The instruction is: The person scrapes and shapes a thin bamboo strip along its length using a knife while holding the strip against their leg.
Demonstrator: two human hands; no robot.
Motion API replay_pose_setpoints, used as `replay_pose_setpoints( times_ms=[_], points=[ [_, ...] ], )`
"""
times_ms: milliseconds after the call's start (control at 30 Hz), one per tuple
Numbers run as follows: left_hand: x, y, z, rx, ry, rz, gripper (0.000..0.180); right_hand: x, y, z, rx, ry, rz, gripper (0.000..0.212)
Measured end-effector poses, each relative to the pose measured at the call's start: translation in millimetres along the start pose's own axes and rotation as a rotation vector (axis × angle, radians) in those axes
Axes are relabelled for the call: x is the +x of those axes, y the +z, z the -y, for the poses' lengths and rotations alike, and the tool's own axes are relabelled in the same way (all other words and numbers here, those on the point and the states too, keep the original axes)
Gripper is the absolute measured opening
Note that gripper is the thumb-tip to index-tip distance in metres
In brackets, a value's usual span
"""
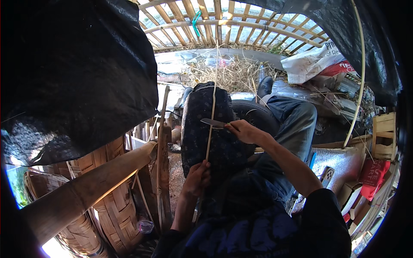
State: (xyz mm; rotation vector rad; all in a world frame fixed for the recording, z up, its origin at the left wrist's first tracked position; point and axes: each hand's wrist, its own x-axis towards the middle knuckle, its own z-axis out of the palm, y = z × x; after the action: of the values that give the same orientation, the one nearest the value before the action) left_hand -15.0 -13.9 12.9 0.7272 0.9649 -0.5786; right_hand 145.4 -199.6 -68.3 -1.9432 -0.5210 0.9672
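My left hand (197,178) is closed round the lower end of a thin, pale bamboo strip (210,139). The strip runs up and away from me over a dark patterned cloth (195,129) that covers my left leg. In my right hand (245,131) is a knife (211,122), its blade pointing left and lying across the strip about midway along it. The fingers of that hand wrap the handle, so most of the handle is hidden. Where exactly the edge meets the strip is too small to tell.
A thick bamboo pole (86,189) slants in at the left beside woven bamboo panels (116,206). Black sheeting (81,73) hangs at upper left. Ahead lie dry shavings (223,75) before a slatted bamboo fence (241,23). At right are a white sack (307,66), a red bag (373,178) and a phone (328,175).
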Motion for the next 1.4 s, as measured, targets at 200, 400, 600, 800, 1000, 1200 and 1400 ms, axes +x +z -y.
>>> replay_pose_setpoints(
  times_ms=[200,400,600,800,1000,1200,1400],
  points=[
    [-6,4,-5,-0.010,0.060,0.068,0.020,-19,-17,25,-0.093,-0.063,0.302,0.044],
    [16,15,-5,0.347,0.279,-0.194,0.021,36,-45,6,-0.070,-0.013,-0.206,0.046],
    [27,15,8,0.693,0.567,-0.328,0.025,58,-45,8,-0.243,-0.057,-0.317,0.045],
    [29,16,10,0.836,0.619,-0.436,0.023,25,-18,17,-0.187,0.030,-0.069,0.043],
    [29,13,10,0.833,0.610,-0.441,0.023,1,-24,40,-0.099,0.095,0.141,0.045],
    [25,27,6,0.887,0.643,-0.449,0.023,43,-58,14,-0.162,0.014,-0.198,0.044],
    [27,28,11,0.894,0.730,-0.501,0.023,35,-28,8,-0.333,-0.234,-0.333,0.037]
  ],
)
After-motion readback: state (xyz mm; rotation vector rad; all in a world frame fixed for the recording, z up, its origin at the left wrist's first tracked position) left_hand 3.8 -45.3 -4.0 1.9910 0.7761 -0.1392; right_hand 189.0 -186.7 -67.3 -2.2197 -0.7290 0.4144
